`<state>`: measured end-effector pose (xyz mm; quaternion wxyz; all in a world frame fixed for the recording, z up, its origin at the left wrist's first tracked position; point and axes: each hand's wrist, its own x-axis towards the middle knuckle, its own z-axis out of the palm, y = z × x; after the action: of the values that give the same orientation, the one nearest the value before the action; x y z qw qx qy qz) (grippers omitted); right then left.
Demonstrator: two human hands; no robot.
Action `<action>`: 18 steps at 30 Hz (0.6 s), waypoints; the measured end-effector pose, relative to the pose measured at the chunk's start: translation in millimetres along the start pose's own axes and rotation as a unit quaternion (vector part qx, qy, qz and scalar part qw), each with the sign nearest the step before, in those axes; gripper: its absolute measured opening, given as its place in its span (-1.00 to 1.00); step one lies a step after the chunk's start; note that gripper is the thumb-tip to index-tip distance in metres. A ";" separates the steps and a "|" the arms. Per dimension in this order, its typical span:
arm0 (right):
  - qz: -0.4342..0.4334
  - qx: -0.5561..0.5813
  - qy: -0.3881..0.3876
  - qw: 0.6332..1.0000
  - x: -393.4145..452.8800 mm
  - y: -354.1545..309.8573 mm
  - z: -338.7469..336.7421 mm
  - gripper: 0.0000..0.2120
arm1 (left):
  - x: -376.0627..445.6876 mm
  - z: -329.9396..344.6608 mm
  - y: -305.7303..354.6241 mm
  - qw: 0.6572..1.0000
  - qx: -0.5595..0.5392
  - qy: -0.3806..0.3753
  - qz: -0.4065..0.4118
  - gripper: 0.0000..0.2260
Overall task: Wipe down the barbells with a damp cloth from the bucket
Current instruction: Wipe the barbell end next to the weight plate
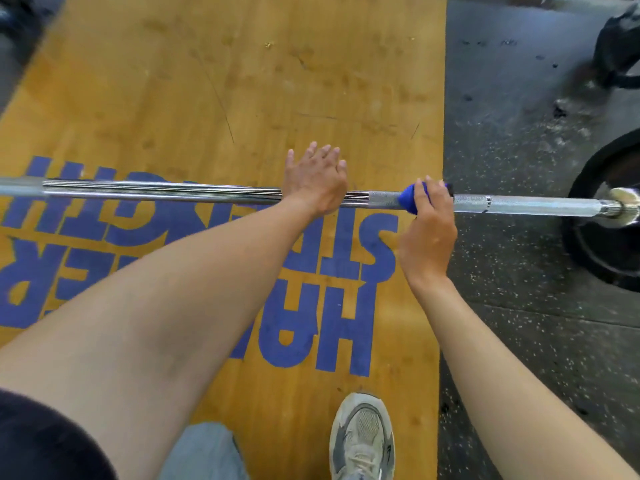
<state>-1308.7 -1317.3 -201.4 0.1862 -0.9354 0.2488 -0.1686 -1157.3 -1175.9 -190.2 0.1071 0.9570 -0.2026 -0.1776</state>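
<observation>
Head view: long silver steel barbell runs horizontally across frame, above a yellow wooden lifting platform with blue block lettering. Left hand lies flat on top of the bar near mid-shaft, fingers straight and slightly spread, palm pressing down, nothing gripped. Right hand sits just beside it toward the bar's right end, fingers curled over a blue damp cloth wrapped round the knurled section; cloth is clamped against the bar, blue showing on both sides of the fingers. Black round weight plate sits on the bar's right sleeve, over speckled dark rubber floor. Grey mesh sneaker on the platform at bottom, light denim leg beside it. Upper corners blurred; dark objects there, cannot tell what.
</observation>
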 end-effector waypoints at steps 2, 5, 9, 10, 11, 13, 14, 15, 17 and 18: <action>-0.077 -0.014 -0.005 0.997 5.7 -11.8 14.3 -0.31 | 10.5 -3.3 -1.5 1.000 -0.004 0.001 -0.001 -0.51; -0.199 -0.038 -0.021 0.979 23.2 -0.5 12.8 -0.30 | 24.8 -8.1 -2.8 1.000 -0.018 0.000 0.000 -0.50; -0.033 -0.007 0.046 0.998 40.3 23.4 9.9 -0.46 | 40.6 -14.2 -4.3 1.000 -0.030 0.000 -0.002 -0.47; -0.001 0.006 0.056 0.998 41.0 15.2 15.4 -0.48 | 43.3 -15.0 -4.9 1.000 -0.031 -0.001 -0.003 -0.47; -0.004 0.016 0.055 0.998 41.6 4.4 20.7 -0.48 | 45.9 -15.2 -5.2 1.000 -0.028 -0.001 -0.004 -0.47; -0.124 0.008 0.012 0.992 39.4 -9.4 28.4 -0.41 | 51.5 -17.1 -5.1 1.000 -0.025 -0.005 -0.005 -0.46; -0.201 -0.006 -0.008 0.979 40.3 -6.1 27.7 -0.36 | 53.1 -17.8 -5.3 1.000 -0.026 -0.007 -0.007 -0.46; -0.253 -0.026 -0.017 0.967 45.2 4.2 24.4 -0.34 | 54.1 -18.3 -5.9 1.000 -0.025 -0.007 -0.008 -0.46; -0.229 -0.049 0.004 0.972 54.7 33.3 14.9 -0.40 | 55.1 -18.1 -5.7 1.000 -0.025 -0.007 -0.007 -0.45; -0.162 -0.040 0.032 0.985 55.5 43.6 10.0 -0.44 | 55.3 -18.1 -5.0 1.000 -0.026 -0.007 -0.006 -0.45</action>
<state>-1276.7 -1379.2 -216.5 0.1106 -0.9643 0.1059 -0.2159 -1101.3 -1192.6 -191.5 0.1299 0.9538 -0.1927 -0.1902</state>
